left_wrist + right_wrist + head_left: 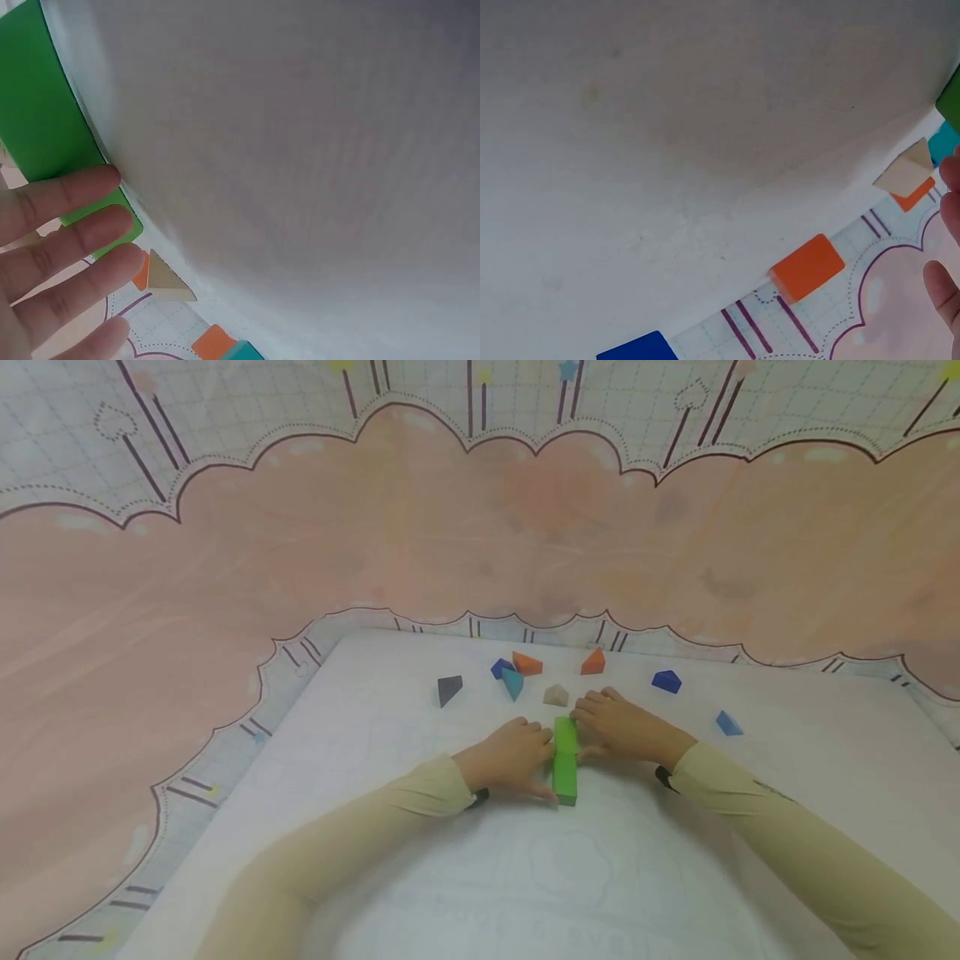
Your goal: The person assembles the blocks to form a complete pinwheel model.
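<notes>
1. The white table [390, 710] bears a long green block [565, 762] lying flat, its long axis running from the person toward the far edge
2. The left hand [510, 760] lies against its left side, fingers [67, 191] straight and touching it; the right hand [622, 727] flanks its far end, fingers relaxed, equally near
3. A beige wedge [556, 695] lies just beyond

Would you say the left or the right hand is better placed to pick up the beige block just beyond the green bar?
Probably the right hand: its fingertips lie nearest the beige block, just past the green bar. The left hand rests lower along the bar's side.
</notes>
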Tool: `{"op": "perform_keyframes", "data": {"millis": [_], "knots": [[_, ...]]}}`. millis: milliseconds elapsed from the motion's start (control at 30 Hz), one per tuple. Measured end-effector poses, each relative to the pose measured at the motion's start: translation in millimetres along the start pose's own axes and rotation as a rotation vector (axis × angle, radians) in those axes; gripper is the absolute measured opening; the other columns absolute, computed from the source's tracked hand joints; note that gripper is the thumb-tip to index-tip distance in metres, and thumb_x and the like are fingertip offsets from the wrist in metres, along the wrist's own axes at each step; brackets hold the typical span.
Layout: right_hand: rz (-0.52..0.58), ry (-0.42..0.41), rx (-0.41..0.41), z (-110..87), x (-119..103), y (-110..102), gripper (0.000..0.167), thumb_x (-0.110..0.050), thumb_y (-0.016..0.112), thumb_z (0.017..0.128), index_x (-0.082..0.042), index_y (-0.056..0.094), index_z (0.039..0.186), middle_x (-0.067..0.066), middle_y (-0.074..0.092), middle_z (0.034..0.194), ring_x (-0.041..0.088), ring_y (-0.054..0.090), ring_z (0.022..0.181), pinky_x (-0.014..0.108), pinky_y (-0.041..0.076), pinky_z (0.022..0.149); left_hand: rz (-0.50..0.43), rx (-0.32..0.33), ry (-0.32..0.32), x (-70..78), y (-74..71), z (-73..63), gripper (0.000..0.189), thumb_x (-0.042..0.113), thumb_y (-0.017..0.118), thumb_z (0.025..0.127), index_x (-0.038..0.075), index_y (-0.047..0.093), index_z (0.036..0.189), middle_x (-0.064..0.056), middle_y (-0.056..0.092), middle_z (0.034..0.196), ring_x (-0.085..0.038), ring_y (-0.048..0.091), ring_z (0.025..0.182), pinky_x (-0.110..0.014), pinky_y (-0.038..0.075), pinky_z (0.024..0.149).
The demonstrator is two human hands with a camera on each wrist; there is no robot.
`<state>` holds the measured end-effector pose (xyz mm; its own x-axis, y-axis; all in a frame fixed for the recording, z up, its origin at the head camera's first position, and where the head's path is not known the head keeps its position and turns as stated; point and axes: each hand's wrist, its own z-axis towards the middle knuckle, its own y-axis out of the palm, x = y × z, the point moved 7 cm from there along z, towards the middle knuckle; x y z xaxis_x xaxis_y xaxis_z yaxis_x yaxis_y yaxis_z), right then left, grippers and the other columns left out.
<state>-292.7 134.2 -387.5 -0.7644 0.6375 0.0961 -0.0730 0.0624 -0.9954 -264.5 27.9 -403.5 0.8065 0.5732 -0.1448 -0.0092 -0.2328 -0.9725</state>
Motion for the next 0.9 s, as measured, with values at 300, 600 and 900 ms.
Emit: {"op": "perform_keyframes", "data": {"millis": [300, 600, 900], "knots": [[-0.056, -0.004, -0.01, 7.2, -1.2, 2.6, 0.067, -0.057, 0.061, 0.079, -0.005, 0.059, 0.121, 0.012, 0.063, 0.118, 0.028, 0.055, 0.112, 0.051, 0.041, 0.102, -0.01, 0.001, 0.008, 0.8, -2.2, -3.5, 0.07, 0.071, 0.052, 0.079, 0.014, 0.058, 0.119, 0.0, 0.06, 0.115, -0.013, 0.051, 0.097, -0.029, 0.043, 0.088], [-0.079, -0.006, -0.002, 8.4, -2.4, 3.2, 0.069, -0.06, 0.062, 0.077, -0.006, 0.06, 0.119, 0.01, 0.064, 0.114, 0.026, 0.057, 0.108, 0.049, 0.044, 0.099, -0.007, -0.012, 0.004, -1.2, -1.1, -7.1, 0.071, 0.072, 0.051, 0.079, 0.015, 0.059, 0.121, 0.0, 0.06, 0.116, -0.014, 0.052, 0.099, -0.03, 0.044, 0.091], [-0.02, 0.009, -0.015, 6.4, -2.1, 6.3, 0.067, -0.058, 0.062, 0.078, -0.005, 0.06, 0.12, 0.01, 0.064, 0.113, 0.027, 0.057, 0.108, 0.05, 0.043, 0.1, -0.003, -0.017, 0.005, -1.9, -1.5, -11.1, 0.07, 0.071, 0.051, 0.08, 0.015, 0.059, 0.122, 0.0, 0.061, 0.113, -0.014, 0.053, 0.099, -0.029, 0.044, 0.09]]}}
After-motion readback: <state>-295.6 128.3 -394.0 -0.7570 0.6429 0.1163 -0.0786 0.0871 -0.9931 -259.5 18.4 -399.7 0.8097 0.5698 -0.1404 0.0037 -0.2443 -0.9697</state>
